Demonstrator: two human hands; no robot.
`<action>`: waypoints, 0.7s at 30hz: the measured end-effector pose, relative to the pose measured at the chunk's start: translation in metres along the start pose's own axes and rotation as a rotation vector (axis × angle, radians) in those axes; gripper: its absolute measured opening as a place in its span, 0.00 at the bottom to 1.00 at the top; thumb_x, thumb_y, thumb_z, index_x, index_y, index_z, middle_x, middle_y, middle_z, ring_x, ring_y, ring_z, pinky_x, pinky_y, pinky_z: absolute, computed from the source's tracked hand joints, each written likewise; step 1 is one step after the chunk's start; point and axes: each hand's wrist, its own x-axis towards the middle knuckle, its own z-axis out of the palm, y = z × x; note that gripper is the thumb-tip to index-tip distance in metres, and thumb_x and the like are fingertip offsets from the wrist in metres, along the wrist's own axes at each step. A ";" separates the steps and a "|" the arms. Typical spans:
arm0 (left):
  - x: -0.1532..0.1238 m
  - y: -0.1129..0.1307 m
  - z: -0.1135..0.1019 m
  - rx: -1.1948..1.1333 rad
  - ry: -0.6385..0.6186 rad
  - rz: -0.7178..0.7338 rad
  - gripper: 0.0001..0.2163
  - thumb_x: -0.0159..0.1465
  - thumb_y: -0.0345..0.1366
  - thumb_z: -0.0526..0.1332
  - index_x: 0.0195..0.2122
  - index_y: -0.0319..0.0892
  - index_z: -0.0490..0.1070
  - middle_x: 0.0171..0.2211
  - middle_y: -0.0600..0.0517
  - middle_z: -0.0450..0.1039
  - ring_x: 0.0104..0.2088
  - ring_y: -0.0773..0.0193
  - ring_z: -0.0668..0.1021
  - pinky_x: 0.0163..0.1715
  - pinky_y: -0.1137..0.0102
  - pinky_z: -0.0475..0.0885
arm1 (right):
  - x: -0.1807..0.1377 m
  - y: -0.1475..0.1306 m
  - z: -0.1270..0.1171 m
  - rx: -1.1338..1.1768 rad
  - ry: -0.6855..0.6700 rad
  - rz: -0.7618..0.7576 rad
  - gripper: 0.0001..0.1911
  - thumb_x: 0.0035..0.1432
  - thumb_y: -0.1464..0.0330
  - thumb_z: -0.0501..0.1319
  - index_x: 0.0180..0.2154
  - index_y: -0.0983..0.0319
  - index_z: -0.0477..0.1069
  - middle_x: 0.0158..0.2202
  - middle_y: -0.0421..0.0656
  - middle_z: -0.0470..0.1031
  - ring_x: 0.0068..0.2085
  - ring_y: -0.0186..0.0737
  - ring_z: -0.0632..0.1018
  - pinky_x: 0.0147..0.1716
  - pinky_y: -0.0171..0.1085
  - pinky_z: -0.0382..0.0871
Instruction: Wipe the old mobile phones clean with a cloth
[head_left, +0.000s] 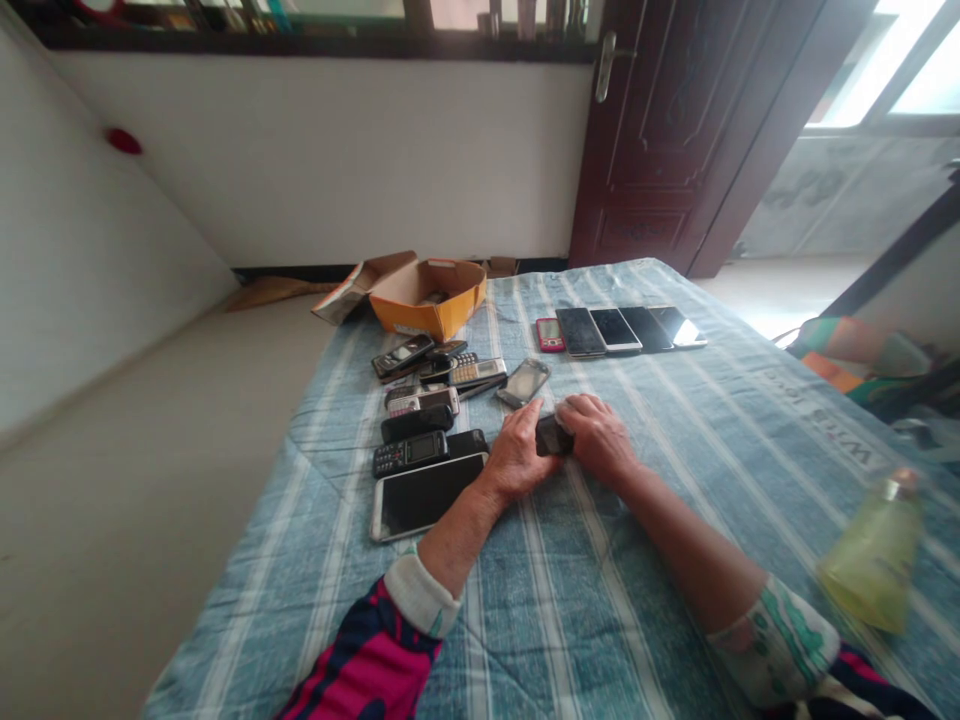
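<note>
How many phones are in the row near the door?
5. The pink phone is at the left end; then come a dark phone, a white phone, a black phone and, at the right end, a shiny phone. None looks hidden.

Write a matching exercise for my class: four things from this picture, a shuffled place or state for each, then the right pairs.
1. small dark device
2. pink phone
3. orange box
4. yellow bottle

A. leftmost in the row of phones
B. on the cloth's right side
C. open, at the cloth's far edge
D. between the left hand and right hand

Pairs: 1-D, 2-A, 3-C, 4-B
</note>
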 end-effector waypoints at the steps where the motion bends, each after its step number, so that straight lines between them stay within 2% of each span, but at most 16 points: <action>1: 0.000 0.001 0.000 0.007 -0.001 -0.006 0.37 0.49 0.35 0.69 0.61 0.35 0.59 0.58 0.37 0.66 0.59 0.47 0.69 0.60 0.54 0.65 | 0.000 0.002 0.000 -0.016 0.007 0.028 0.12 0.61 0.75 0.55 0.42 0.60 0.74 0.44 0.48 0.73 0.47 0.46 0.68 0.45 0.42 0.62; 8: 0.000 0.010 -0.010 0.206 -0.020 -0.060 0.29 0.55 0.39 0.67 0.56 0.34 0.63 0.55 0.38 0.69 0.57 0.48 0.71 0.55 0.58 0.68 | -0.002 0.004 0.004 0.014 0.095 0.068 0.14 0.60 0.78 0.53 0.41 0.60 0.73 0.44 0.46 0.74 0.48 0.44 0.69 0.47 0.39 0.62; 13: -0.005 0.024 -0.017 0.469 -0.048 -0.105 0.18 0.59 0.47 0.64 0.42 0.36 0.71 0.41 0.41 0.74 0.46 0.48 0.73 0.46 0.59 0.70 | -0.002 0.006 0.006 0.063 0.139 0.075 0.20 0.55 0.81 0.51 0.43 0.58 0.73 0.43 0.45 0.74 0.48 0.44 0.69 0.46 0.38 0.63; 16: -0.006 0.030 -0.020 0.556 -0.064 -0.148 0.20 0.59 0.52 0.63 0.37 0.38 0.72 0.38 0.42 0.73 0.45 0.48 0.73 0.43 0.59 0.70 | -0.002 0.006 0.005 0.059 0.119 0.075 0.18 0.55 0.81 0.51 0.40 0.58 0.73 0.42 0.45 0.74 0.47 0.44 0.69 0.46 0.39 0.63; 21: -0.006 0.029 -0.021 0.561 -0.105 -0.171 0.22 0.54 0.54 0.66 0.37 0.38 0.73 0.39 0.42 0.71 0.45 0.48 0.72 0.42 0.61 0.69 | -0.002 0.006 0.005 0.062 0.105 0.042 0.16 0.56 0.80 0.52 0.38 0.58 0.74 0.41 0.46 0.74 0.46 0.44 0.69 0.45 0.39 0.62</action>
